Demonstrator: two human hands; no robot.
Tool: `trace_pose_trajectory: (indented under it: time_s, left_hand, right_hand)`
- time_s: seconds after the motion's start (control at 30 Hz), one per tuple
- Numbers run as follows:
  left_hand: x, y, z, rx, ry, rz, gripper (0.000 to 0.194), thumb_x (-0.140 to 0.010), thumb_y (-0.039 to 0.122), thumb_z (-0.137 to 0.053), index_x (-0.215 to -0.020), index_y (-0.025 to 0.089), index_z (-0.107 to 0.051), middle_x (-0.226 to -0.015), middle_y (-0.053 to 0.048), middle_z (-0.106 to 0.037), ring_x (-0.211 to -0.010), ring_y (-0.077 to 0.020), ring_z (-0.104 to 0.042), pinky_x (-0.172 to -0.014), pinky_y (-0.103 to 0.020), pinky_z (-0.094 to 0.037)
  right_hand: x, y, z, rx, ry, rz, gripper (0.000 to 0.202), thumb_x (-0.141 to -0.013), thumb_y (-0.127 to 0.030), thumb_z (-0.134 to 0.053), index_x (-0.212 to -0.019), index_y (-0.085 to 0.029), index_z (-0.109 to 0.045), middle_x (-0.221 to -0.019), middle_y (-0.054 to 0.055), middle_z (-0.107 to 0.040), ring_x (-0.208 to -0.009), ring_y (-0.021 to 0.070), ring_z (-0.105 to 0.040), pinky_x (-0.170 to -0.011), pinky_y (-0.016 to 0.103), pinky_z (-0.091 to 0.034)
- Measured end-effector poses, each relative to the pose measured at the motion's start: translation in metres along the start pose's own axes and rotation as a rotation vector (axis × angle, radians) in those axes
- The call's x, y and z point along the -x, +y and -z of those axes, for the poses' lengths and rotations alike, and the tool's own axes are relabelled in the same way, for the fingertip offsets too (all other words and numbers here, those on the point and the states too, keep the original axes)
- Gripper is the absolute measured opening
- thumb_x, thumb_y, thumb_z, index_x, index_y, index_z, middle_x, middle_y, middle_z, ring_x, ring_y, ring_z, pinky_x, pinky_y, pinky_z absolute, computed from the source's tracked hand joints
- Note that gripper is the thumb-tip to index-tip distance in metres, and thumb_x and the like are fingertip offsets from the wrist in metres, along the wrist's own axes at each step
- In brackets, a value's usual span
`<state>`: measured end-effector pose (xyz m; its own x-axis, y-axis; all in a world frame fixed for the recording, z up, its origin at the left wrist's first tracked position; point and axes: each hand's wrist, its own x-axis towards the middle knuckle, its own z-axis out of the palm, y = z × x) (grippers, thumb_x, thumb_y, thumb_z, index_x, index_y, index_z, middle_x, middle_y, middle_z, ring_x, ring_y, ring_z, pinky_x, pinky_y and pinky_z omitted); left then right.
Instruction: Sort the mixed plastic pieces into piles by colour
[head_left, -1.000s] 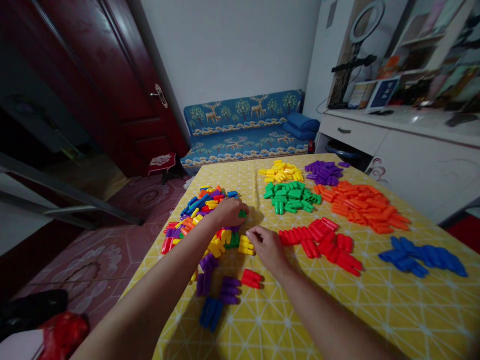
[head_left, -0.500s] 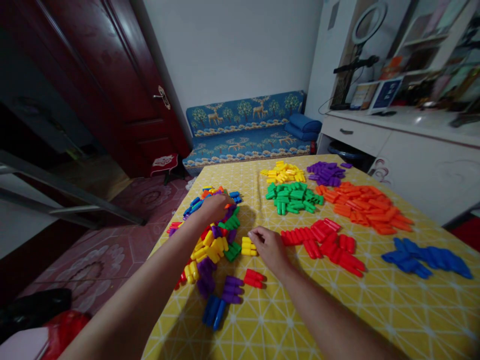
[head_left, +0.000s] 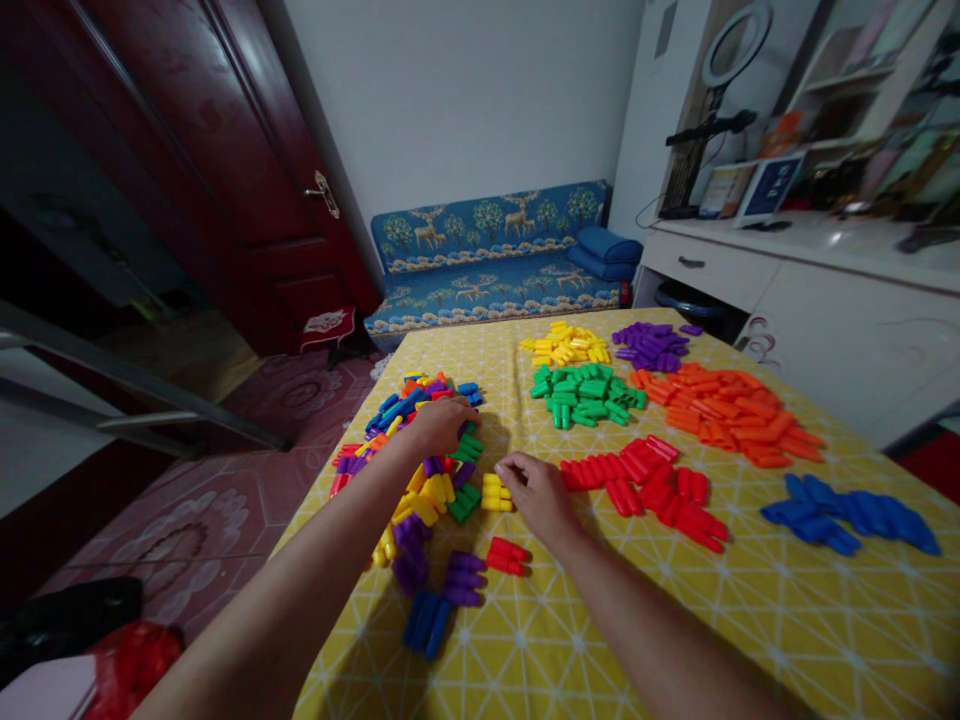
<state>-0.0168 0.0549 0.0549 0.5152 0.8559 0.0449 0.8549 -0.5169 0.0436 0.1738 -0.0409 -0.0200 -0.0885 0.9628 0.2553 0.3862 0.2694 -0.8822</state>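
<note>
Mixed heap [head_left: 433, 494] of glossy plastic pegs in six colours, jumbled at left and partly hidden. Just right of it, a yellow cluster [head_left: 495, 492] lies flat, its pegs side by side. Nearer lie a purple cluster [head_left: 464, 578], a red cluster [head_left: 508, 556] and a blue cluster [head_left: 427, 624]. To the right, a yellow pile [head_left: 568, 346] and purple pile [head_left: 650, 346] lie farthest, then a green pile [head_left: 586, 394] and orange pile [head_left: 731, 413], then a red pile [head_left: 655, 490] and blue pile [head_left: 856, 513]

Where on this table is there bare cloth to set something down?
Bare tablecloth shows between the near blue pieces and right forearm; right of that forearm, nearer than the red pile and blue pile; and between the mixed heap and yellow pile. It's crowded at the mixed heap, by the left hand.
</note>
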Motion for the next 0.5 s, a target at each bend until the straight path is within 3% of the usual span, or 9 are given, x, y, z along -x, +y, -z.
trace_pose_trajectory:
  time_s: [0.1,0.23,0.33,0.43,0.5]
  left_hand:
    - [0.005,0.003,-0.001,0.031,0.058,0.003,0.029,-0.072,0.013,-0.060,-0.094,0.025,-0.074,-0.106,-0.007,-0.069,-0.097,-0.0232,-0.065,-0.080,-0.029,-0.050]
    - [0.016,0.014,-0.004,0.333,0.314,0.156,0.023,-0.074,0.011,-0.058,-0.090,0.019,-0.072,-0.097,-0.008,-0.070,-0.088,-0.0205,-0.064,-0.080,-0.030,-0.051]
    - [0.027,0.036,-0.009,0.889,0.455,0.304,0.030,-0.071,0.021,-0.069,-0.101,0.016,-0.069,-0.087,-0.005,-0.068,-0.076,-0.0172,-0.063,-0.071,-0.030,-0.054]
    - [0.035,0.065,-0.015,1.517,0.384,0.339,0.044,-0.069,0.035,-0.075,-0.108,0.016,-0.065,-0.086,-0.003,-0.065,-0.067,-0.0126,-0.062,-0.062,-0.026,-0.054]
    - [0.037,0.081,-0.021,1.710,0.335,0.295,0.046,-0.068,0.039,-0.078,-0.105,0.015,-0.064,-0.085,-0.003,-0.065,-0.065,-0.0108,-0.061,-0.059,-0.023,-0.053]
  right_hand:
    - [0.000,0.003,-0.001,-0.001,-0.011,-0.007,0.020,-0.088,-0.037,-0.052,-0.080,-0.023,-0.065,-0.076,0.001,-0.070,-0.069,0.0145,-0.063,-0.060,0.021,-0.045]
    - [0.000,0.008,-0.003,0.002,-0.002,0.015,0.020,-0.089,-0.037,-0.052,-0.082,-0.023,-0.065,-0.079,0.001,-0.070,-0.072,0.0149,-0.064,-0.062,0.022,-0.046]
    - [-0.002,0.008,-0.004,0.001,0.013,0.009,0.018,-0.088,-0.035,-0.052,-0.084,-0.023,-0.066,-0.080,0.002,-0.071,-0.073,0.0161,-0.065,-0.064,0.023,-0.047]
    - [-0.004,0.003,-0.002,-0.067,0.085,0.000,0.018,-0.086,-0.035,-0.053,-0.088,-0.022,-0.065,-0.084,0.005,-0.072,-0.078,0.0188,-0.066,-0.070,0.027,-0.050]
    - [-0.004,-0.002,0.001,-0.143,0.165,-0.001,0.022,-0.087,-0.037,-0.051,-0.091,-0.020,-0.064,-0.088,0.006,-0.072,-0.082,0.0203,-0.066,-0.074,0.030,-0.051]
